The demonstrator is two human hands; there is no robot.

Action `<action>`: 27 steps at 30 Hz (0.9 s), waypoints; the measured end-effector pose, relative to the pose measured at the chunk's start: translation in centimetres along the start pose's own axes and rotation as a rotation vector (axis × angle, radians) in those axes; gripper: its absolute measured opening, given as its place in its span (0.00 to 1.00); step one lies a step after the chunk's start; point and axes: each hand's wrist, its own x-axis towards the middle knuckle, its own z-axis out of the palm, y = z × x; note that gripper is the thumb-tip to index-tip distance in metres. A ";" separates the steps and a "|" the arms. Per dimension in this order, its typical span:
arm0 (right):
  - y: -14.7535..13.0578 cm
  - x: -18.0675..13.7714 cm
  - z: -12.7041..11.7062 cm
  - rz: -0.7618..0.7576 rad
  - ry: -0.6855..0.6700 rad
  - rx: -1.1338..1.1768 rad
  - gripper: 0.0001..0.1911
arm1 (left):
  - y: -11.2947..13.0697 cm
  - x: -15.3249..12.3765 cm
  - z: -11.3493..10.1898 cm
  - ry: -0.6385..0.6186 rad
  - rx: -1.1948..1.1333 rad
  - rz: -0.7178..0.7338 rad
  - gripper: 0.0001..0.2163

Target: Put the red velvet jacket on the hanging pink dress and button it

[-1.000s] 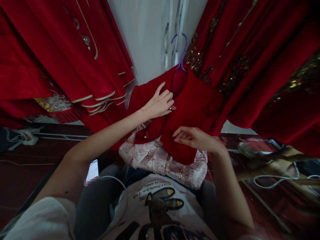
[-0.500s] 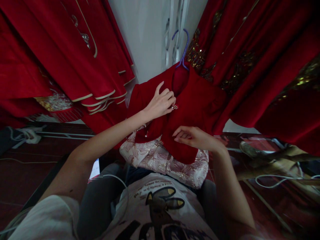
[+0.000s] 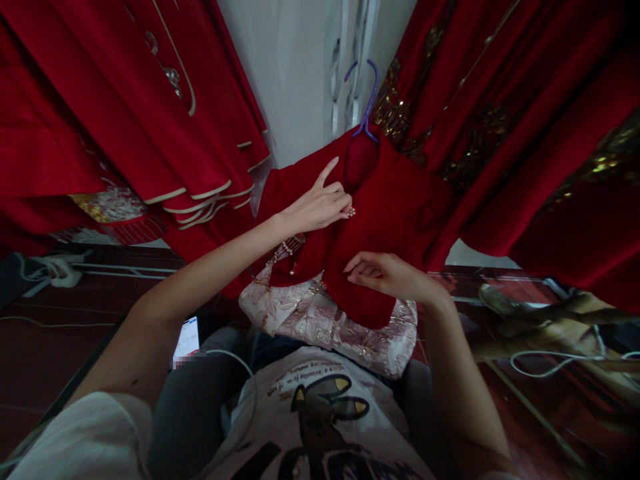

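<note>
A short red jacket (image 3: 395,193) lies on a purple hanger (image 3: 371,110) before me, its lower part over a pink-white brocade cloth (image 3: 295,307) on my lap. At its front edge my left hand (image 3: 323,205) is closed in a pinch on a small beaded ornament (image 3: 351,212), the index finger stretched away. My right hand (image 3: 385,272) rests over the jacket's lower front panel, fingers loosely bent and apart, with nothing visible in them. Below my left wrist, a beaded tassel (image 3: 290,248) hangs on the jacket's other side.
Red garments (image 3: 200,87) with pale piping hang at the left. More red garments (image 3: 525,120) with gold sequins hang at the right. A lit phone (image 3: 187,341) lies by my left thigh, near a white cable (image 3: 235,357). Wooden pieces (image 3: 545,330) are on the right.
My left hand has shifted slightly and its index finger points further up and right. More of the tassel and the phone shows. My right hand has barely moved.
</note>
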 end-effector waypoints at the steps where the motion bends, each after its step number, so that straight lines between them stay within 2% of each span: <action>1: 0.0 0.1 0.0 -0.003 0.027 0.004 0.15 | -0.1 0.0 0.1 -0.001 0.008 0.000 0.08; 4: 0.0 0.1 -0.2 0.001 0.104 0.029 0.13 | -0.1 -0.1 0.3 0.002 0.044 -0.035 0.08; 9: 0.0 0.0 -0.4 -0.003 0.120 0.060 0.13 | 0.7 -0.2 0.5 0.036 0.080 -0.134 0.08; 16: 0.3 0.4 -0.1 -0.037 0.131 0.052 0.12 | 1.8 0.2 0.2 0.104 -0.114 -0.182 0.08; 18: 0.2 0.6 -0.1 -0.087 0.229 0.021 0.12 | 1.7 0.2 0.0 0.097 -0.150 -0.164 0.08; 21: -0.1 1.2 -0.2 -0.191 0.553 -0.035 0.14 | 1.3 0.2 -0.1 0.078 -0.163 -0.121 0.09; 23: -0.1 2.1 -0.1 -0.228 0.716 -0.050 0.17 | 1.2 0.2 -0.2 0.059 -0.154 -0.099 0.09; 27: 0.4 4.7 -0.1 -0.232 0.821 0.002 0.21 | 0.7 0.3 -0.3 0.033 -0.132 -0.068 0.09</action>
